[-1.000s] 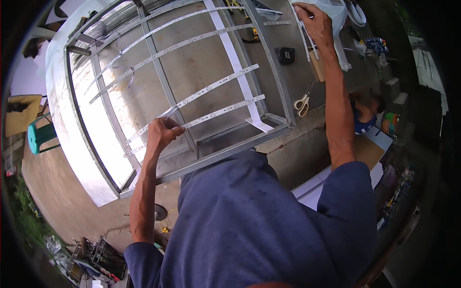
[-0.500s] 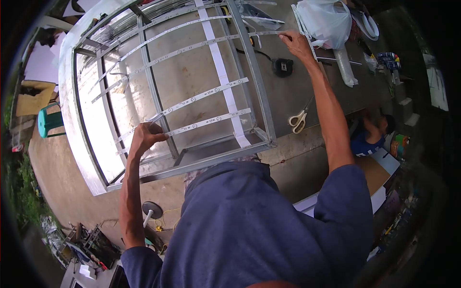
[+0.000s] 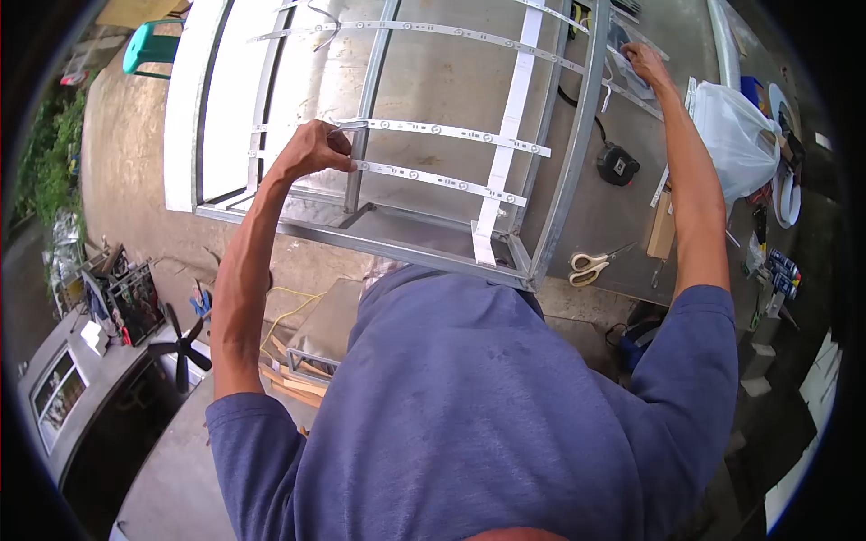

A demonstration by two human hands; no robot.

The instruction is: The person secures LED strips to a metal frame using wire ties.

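My left hand [image 3: 316,151] is closed in a pinch at the left part of the lowest LED strip [image 3: 433,181], over a thin upright bar of the metal frame [image 3: 568,153]. A second LED strip [image 3: 437,130] runs just above it, with thin wires near my fingers. Farther up, another LED strip [image 3: 460,34] crosses the frame. My right hand [image 3: 648,67] is beyond the frame's right side, at a clear plastic packet [image 3: 627,68] with dark contents. Its fingers are bent together; whether they grip the packet cannot be made out.
A black tape measure [image 3: 617,166] and scissors [image 3: 589,268] lie right of the frame on the grey table [image 3: 586,216]. A white plastic bag [image 3: 735,140] sits beyond my right forearm. A green stool [image 3: 150,49] and a black fan [image 3: 182,350] are at the left.
My right hand has left the end of a long LED strip and moved to the plastic packet. My left hand keeps its pinch on the lowest strip. The view has shifted.
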